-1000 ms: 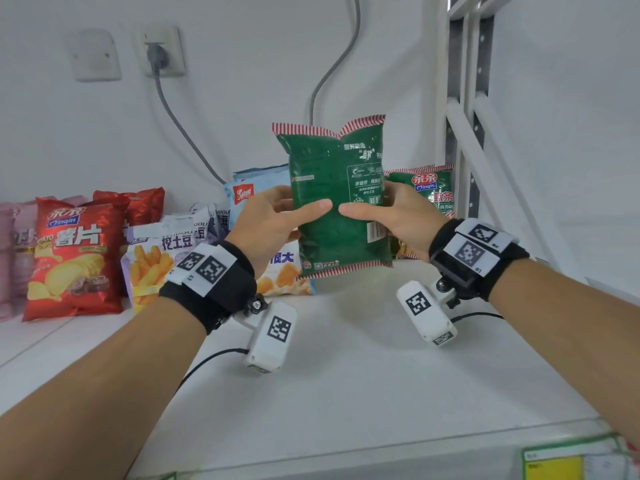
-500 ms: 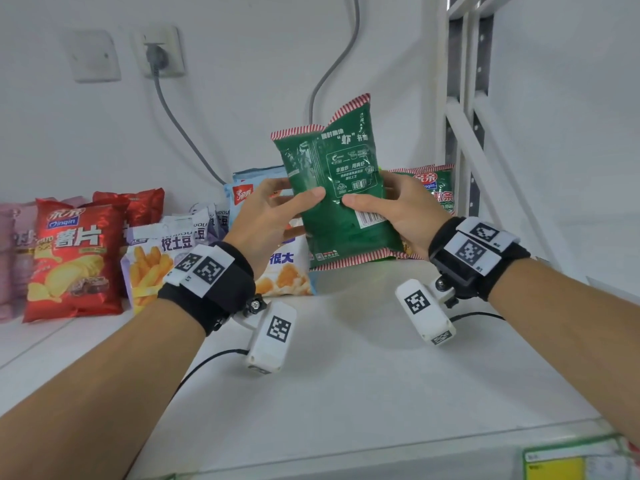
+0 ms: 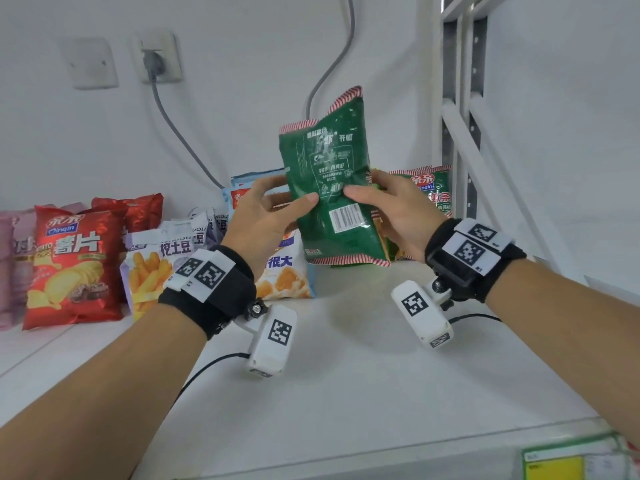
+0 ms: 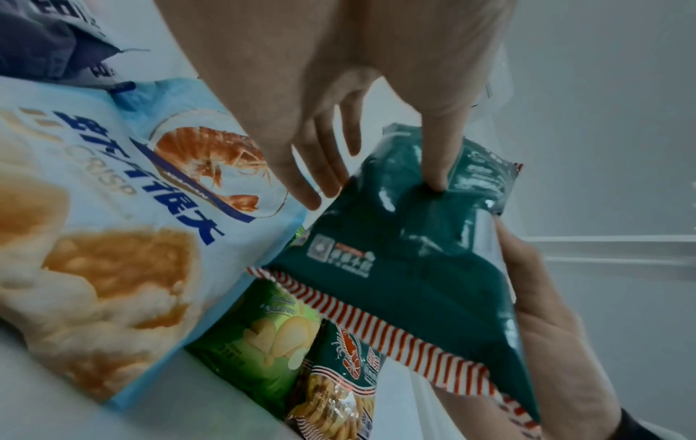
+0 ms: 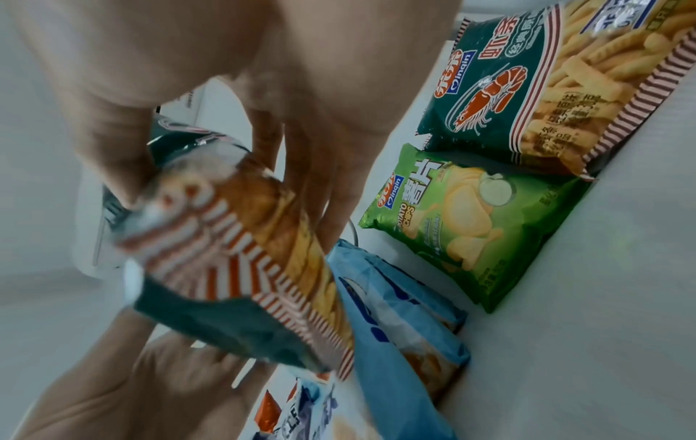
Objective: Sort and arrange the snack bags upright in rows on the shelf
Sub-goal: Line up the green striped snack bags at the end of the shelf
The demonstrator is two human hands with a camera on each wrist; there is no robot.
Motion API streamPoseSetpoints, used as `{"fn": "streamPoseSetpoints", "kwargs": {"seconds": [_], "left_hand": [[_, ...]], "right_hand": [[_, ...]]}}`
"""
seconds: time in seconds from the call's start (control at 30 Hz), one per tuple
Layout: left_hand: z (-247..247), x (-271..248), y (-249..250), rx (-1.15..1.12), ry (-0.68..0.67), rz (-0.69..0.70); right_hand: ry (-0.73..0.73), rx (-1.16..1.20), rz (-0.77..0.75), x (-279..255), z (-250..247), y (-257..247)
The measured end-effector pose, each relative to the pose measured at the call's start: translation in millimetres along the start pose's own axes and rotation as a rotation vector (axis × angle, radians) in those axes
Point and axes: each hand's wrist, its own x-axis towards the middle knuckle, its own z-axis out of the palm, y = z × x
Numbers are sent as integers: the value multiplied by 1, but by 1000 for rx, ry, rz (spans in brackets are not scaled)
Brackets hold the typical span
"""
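Note:
I hold a dark green snack bag (image 3: 332,188) with red-striped seams upright above the white shelf (image 3: 363,375), its back with the barcode facing me. My left hand (image 3: 277,209) grips its left side, thumb on the back. My right hand (image 3: 384,206) grips its right side the same way. In the left wrist view the green bag (image 4: 414,238) hangs tilted over the bags behind it. In the right wrist view its striped lower seam (image 5: 233,247) is blurred.
Against the back wall stand a red chip bag (image 3: 74,265), a purple fries bag (image 3: 156,268), a light blue shrimp bag (image 3: 284,275) and a matching green shrimp-stick bag (image 3: 433,192). A light green chip bag (image 5: 471,223) lies beneath it. A metal upright (image 3: 460,116) rises at right.
The green bag has tilted, its top swinging right and rising slightly, while both hands kept hold of its sides.

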Motion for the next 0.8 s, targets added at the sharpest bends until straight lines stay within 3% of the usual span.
{"fn": "streamPoseSetpoints", "kwargs": {"seconds": [0.1,0.37,0.53,0.7,0.8], "left_hand": [[-1,2,-3,76,60,-2],[1,-1,2,-51,-55,13],[-2,0,3,-183,-68,52],[4,-1,-1,-201,-96,22],[3,0,-2,-112,-37,30]], "right_hand": [[46,-104,-22,0,0,3],[9,-88,-64,2,-1,4],[24,105,-16,7,-8,2],[-78,68,83,5,-7,7],[-34,-21,78,5,-5,9]]}}
